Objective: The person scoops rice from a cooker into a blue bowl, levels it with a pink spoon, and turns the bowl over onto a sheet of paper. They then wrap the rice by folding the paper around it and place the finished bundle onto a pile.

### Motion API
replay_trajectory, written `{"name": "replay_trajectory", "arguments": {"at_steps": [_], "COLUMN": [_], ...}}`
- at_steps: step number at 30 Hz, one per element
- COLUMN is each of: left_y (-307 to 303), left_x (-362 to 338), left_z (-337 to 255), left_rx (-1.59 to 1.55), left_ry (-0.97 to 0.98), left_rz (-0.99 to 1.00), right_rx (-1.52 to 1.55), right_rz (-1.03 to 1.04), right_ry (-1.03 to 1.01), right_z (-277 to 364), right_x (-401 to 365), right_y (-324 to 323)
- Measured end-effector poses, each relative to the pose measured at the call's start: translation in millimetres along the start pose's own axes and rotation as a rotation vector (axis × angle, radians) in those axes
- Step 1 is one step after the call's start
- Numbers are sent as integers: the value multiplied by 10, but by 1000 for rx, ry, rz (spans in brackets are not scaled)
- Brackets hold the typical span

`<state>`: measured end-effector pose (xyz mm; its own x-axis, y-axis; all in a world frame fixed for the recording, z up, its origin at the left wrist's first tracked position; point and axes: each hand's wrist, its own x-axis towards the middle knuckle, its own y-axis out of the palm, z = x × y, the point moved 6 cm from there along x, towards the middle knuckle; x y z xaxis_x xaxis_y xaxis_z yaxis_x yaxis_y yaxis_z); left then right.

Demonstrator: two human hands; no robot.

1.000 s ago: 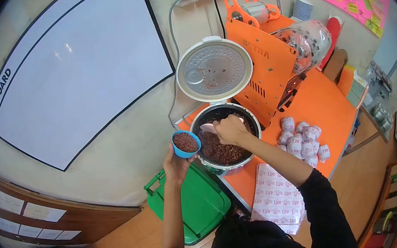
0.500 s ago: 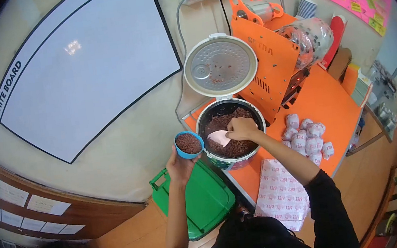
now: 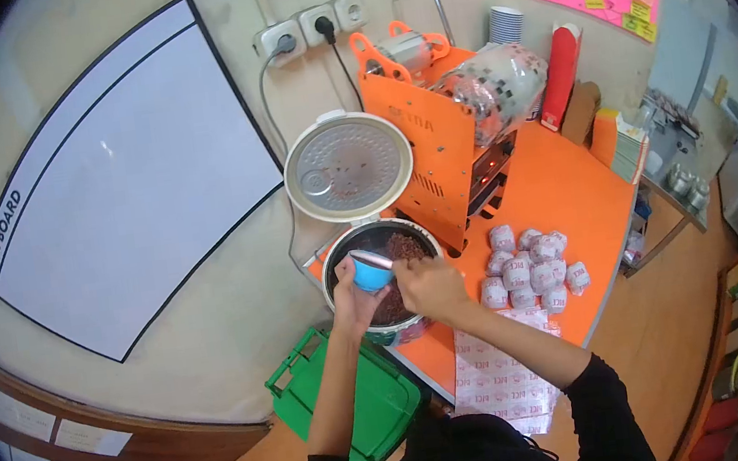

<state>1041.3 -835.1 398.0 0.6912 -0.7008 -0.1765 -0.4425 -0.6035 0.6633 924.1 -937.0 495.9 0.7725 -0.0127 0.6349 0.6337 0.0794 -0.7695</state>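
Observation:
Over the open rice cooker (image 3: 331, 252), my left hand (image 3: 356, 306) grips a small blue cup (image 3: 373, 276) that leans to one side. My right hand (image 3: 433, 289) is closed round the handle of a pale pink rice paddle (image 3: 374, 258). The paddle's blade lies across the cup's mouth, so what the cup holds is largely hidden. Dark reddish-brown rice (image 3: 406, 246) shows in the pot behind and below both hands. The cooker's lid (image 3: 350, 170) stands raised, with bits of rice stuck inside it.
Paper-wrapped balls (image 3: 518, 273) are piled on the orange table (image 3: 559, 198), beside a stack of printed wrapping sheets (image 3: 499, 376). An orange cup-sealing machine (image 3: 416, 123) stands right behind the cooker. Below the table's left edge is a green bin lid (image 3: 378, 414).
My left hand has brought the cup rightward over the cooker and tilted it. My right hand has lifted the paddle from the rice to the cup's mouth. The camera view has shifted.

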Motion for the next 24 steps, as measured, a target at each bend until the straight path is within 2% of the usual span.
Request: {"name": "replay_trajectory", "arguments": {"at_steps": [1, 5, 7, 9, 10, 11, 13, 14, 17, 18, 19, 21, 24], "left_y": [24, 48, 67, 66, 36, 29, 1, -3, 71, 103, 103, 76, -17], "left_x": [39, -6, -23, -43, -64, -106, -142, -137, -172, -191, -199, -232, -334], "left_z": [4, -56, -103, -149, -210, -255, -276, -257, -192, -188, -202, -210, -137], "left_rx": [-57, -21, -116, -196, -109, -25, 11, -39, -78, -71, -31, 46, 49], "left_ry": [-63, -272, -246, -221, -125, -29, 11, -41, -95, -94, -86, -74, -65], "left_rz": [4, 51, 113, 180, 143, 106, 69, 70, 70, 69, 58, 33, -8], "right_rx": [-38, -8, 2, -48, -71, -45, 7, 266, 758, 831, 985, 853, 918], "right_rz": [-71, -4, -2, -25, -38, 37, 200, 307, 154, 260, 187, 318, 410], "right_ry": [-107, -243, -265, -220, -197, -53, 244, 508, 534, 496, 392, 497, 458], "right_z": [39, -126, -192, -351, -402, -482, -575, -571, -443, -404, -295, -140, -160], "right_x": [-77, -293, -293, -244, -185, -81, 72, 163, 216, 136, 83, -25, -53], "right_y": [-2, 30, -16, -65, -81, -95, -224, -318, -99, 198, 333, 240, 381]}}
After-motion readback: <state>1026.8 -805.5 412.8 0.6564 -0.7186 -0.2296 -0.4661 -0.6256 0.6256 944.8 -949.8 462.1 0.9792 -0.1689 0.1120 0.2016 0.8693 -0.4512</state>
